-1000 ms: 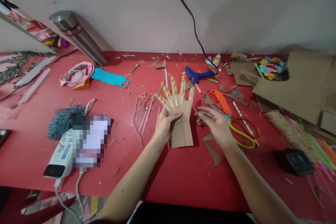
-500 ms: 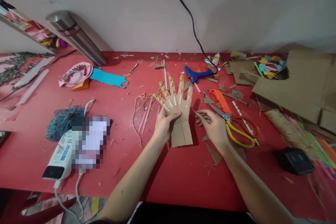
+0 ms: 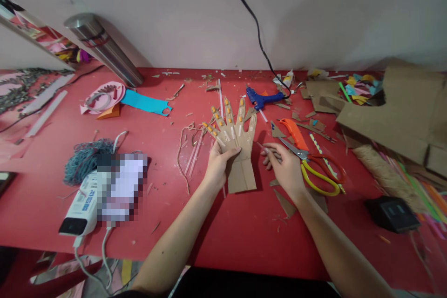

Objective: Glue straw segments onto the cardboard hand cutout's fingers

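Observation:
A hand-shaped cardboard cutout [image 3: 242, 175] is held over the red table by my left hand [image 3: 217, 164], the thumb across its palm and the fingers behind it. Short orange tube pieces sit along four of its fingers, and clear strips lie on the palm and thumb. My right hand [image 3: 284, 165], just right of the cutout, pinches a small thin clear piece [image 3: 260, 145] that looks like a cut bit of straw. Beside that hand lie scissors [image 3: 319, 184] with red and yellow handles and an orange cutter [image 3: 294, 134].
A blue glue gun [image 3: 263, 99] with a black cord lies behind the cutout. Left are a steel flask [image 3: 104, 49], teal yarn [image 3: 85, 160], a white power bank [image 3: 82, 205] and a blurred phone [image 3: 124, 188]. Cardboard [image 3: 384, 116], twine [image 3: 384, 170] and a black box [image 3: 393, 214] are right.
The view has shifted very slightly. Both hands keep their holds on the cutout and the small clear piece, with hardly any movement.

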`<state>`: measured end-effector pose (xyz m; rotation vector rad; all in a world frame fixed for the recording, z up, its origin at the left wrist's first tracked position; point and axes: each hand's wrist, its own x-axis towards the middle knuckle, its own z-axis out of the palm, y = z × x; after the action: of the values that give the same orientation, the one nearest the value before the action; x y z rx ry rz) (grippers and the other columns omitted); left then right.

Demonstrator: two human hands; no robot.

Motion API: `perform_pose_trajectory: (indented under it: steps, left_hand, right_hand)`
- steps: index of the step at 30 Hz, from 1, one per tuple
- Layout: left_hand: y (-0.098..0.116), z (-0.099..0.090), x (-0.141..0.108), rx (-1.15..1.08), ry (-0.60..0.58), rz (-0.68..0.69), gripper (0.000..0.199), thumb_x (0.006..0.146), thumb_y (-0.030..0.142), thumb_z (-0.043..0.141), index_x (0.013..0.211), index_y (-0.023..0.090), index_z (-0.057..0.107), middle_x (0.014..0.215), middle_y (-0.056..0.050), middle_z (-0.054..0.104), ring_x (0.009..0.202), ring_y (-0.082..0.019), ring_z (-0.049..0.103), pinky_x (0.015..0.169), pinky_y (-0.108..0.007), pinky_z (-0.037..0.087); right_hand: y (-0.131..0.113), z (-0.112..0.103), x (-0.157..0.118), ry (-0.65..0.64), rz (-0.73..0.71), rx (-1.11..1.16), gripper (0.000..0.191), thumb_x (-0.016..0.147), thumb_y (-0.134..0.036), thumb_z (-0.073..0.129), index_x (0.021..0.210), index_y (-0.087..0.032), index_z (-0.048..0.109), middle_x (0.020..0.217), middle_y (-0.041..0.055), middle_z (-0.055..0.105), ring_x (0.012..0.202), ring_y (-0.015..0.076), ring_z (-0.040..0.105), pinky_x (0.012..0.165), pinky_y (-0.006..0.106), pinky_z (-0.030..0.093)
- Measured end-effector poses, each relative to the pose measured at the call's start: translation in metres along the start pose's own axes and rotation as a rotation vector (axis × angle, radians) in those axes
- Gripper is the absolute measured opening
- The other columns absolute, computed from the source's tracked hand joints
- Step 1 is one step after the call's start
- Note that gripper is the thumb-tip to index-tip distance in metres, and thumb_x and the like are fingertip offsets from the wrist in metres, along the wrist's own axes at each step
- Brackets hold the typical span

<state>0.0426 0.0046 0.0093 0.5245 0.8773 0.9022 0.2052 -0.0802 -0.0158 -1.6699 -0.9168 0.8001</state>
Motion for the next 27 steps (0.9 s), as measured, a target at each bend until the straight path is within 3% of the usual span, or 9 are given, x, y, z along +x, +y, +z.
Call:
perform_pose_trajectory:
  steps: [7,12,16,19,22,27]
  left_hand:
    - [0.005,0.000,-0.002,-0.001,-0.008,-0.076,0.048,0.053,0.022,0.088,0.094,0.018,0.064,0.091,-0.004,0.077,0.079,-0.021,0.072,0.074,-0.031,0.056]
    - [0.010,0.000,-0.006,-0.075,-0.157,-0.090,0.042,0.059,0.020,0.087,0.096,0.017,0.066,0.079,-0.001,0.071,0.066,-0.014,0.066,0.064,-0.025,0.053]
    - [0.016,-0.002,-0.009,-0.291,-0.244,-0.097,0.030,0.065,0.010,0.081,0.090,0.014,0.065,0.074,0.001,0.062,0.061,-0.006,0.057,0.056,-0.014,0.047]
    - [0.017,-0.003,-0.012,-0.496,-0.318,-0.118,0.041,0.073,0.005,0.072,0.112,0.013,0.065,0.073,0.003,0.053,0.054,-0.003,0.048,0.049,-0.010,0.040]
    - [0.016,-0.004,-0.014,-0.578,-0.328,-0.134,0.053,0.083,0.006,0.061,0.135,0.017,0.057,0.070,0.005,0.045,0.047,-0.003,0.038,0.043,-0.010,0.035]
    - [0.012,-0.007,-0.015,-0.629,-0.332,-0.158,0.054,0.094,0.011,0.048,0.147,0.022,0.048,0.066,0.006,0.040,0.043,-0.004,0.033,0.041,-0.011,0.031]
  right_hand:
    - [-0.002,0.002,0.000,-0.032,0.049,0.145,0.043,0.083,-0.055,0.070,0.107,-0.020,0.070,0.081,0.0043,0.069,0.065,0.0149,0.063,0.058,0.031,0.056]
    - [-0.008,0.002,0.002,-0.032,0.116,0.239,0.045,0.075,-0.055,0.078,0.100,-0.019,0.072,0.074,0.0030,0.068,0.063,0.0146,0.064,0.059,0.030,0.056]
    - [-0.012,0.001,0.002,-0.041,0.175,0.311,0.043,0.073,-0.052,0.080,0.100,-0.019,0.076,0.081,0.0051,0.071,0.063,0.0136,0.064,0.055,0.028,0.053]
    - [-0.014,0.001,0.002,-0.038,0.200,0.386,0.042,0.072,-0.052,0.082,0.099,-0.021,0.077,0.081,0.0042,0.071,0.066,0.0136,0.065,0.055,0.027,0.052]
    - [-0.015,0.002,0.001,-0.017,0.206,0.466,0.041,0.068,-0.054,0.084,0.094,-0.023,0.078,0.080,0.0025,0.070,0.070,0.0138,0.065,0.065,0.030,0.057]
    - [-0.015,0.004,0.002,-0.001,0.218,0.507,0.039,0.063,-0.054,0.088,0.084,-0.023,0.076,0.079,0.0020,0.070,0.070,0.0134,0.065,0.073,0.033,0.059]
